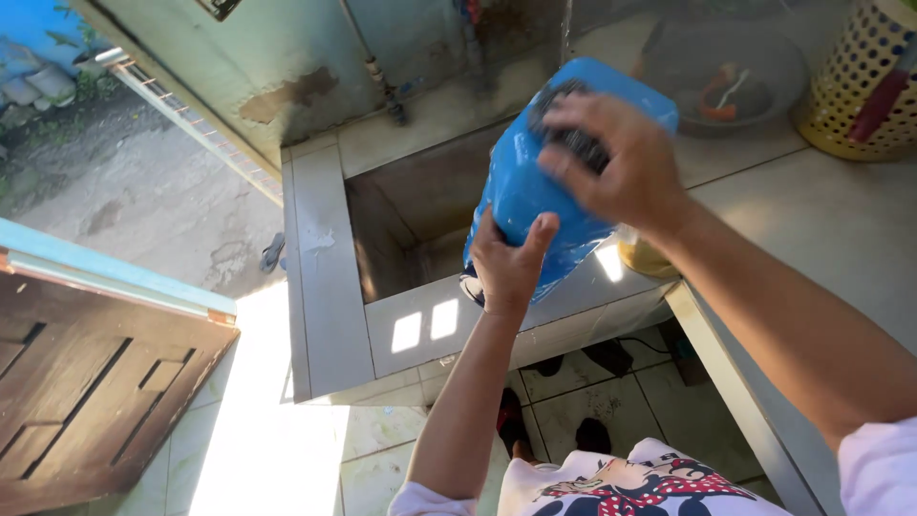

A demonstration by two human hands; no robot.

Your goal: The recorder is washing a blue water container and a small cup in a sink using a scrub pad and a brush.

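A blue plastic container (pixel 535 191) is tipped up over the tiled sink basin (pixel 330 258), its underside facing me. My left hand (pixel 508 263) grips its lower edge, thumb up against the blue surface. My right hand (pixel 621 158) presses a dark scouring pad (pixel 571 134) against the upper part of the container. The pad is mostly hidden under my fingers.
A grey basin (pixel 735 72) with small items sits on the counter behind, beside a yellow perforated basket (pixel 864 81). A yellowish object (pixel 642 256) peeks out below my right wrist. A brown wooden door (pixel 86 382) stands open at the left. A pipe and tap (pixel 392 96) run down the wall.
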